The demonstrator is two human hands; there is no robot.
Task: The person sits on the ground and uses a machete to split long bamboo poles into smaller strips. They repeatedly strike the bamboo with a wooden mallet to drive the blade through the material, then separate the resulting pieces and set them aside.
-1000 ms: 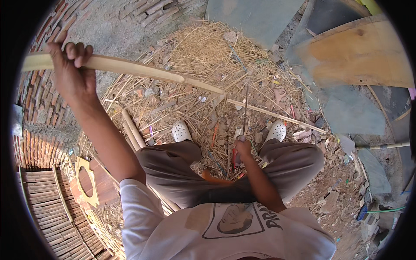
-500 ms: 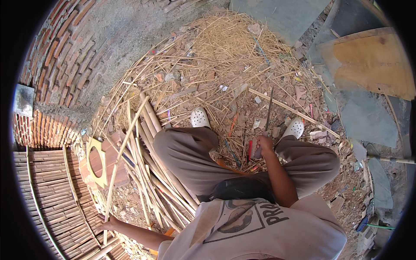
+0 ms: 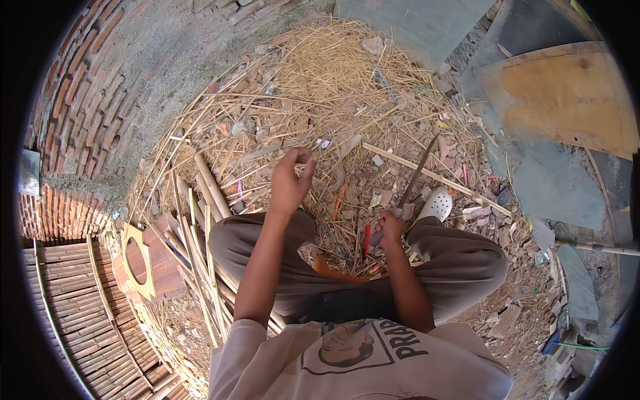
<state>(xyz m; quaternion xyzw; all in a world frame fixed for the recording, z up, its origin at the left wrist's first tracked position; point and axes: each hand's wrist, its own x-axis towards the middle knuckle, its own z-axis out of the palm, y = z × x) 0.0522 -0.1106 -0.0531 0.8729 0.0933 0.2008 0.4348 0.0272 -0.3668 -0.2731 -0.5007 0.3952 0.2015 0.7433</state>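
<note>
My right hand [image 3: 389,228] is closed round the handle of a knife with a long, narrow dark blade [image 3: 418,175], which points away and slightly right between my legs. A red object [image 3: 366,240] lies just left of that hand. My left hand [image 3: 292,179] is raised above my left knee, its fingers bent and the thumb apart, with nothing visible in it. Left of my left leg lies a pile of split bamboo strips [image 3: 212,280], with thicker bamboo poles [image 3: 212,187] at its far end.
Straw and rubble [image 3: 333,80] cover the ground ahead. A brick wall [image 3: 87,113] rises at far left, above a bamboo-slat panel [image 3: 80,300]. A yellow board with a round hole [image 3: 137,260] lies near it. Grey sheets [image 3: 557,183] and a brown board [image 3: 560,93] lie right.
My left hand has let go of a long bamboo strip at the left and swung up in front of me. The knife blade has tilted further right in my right hand.
</note>
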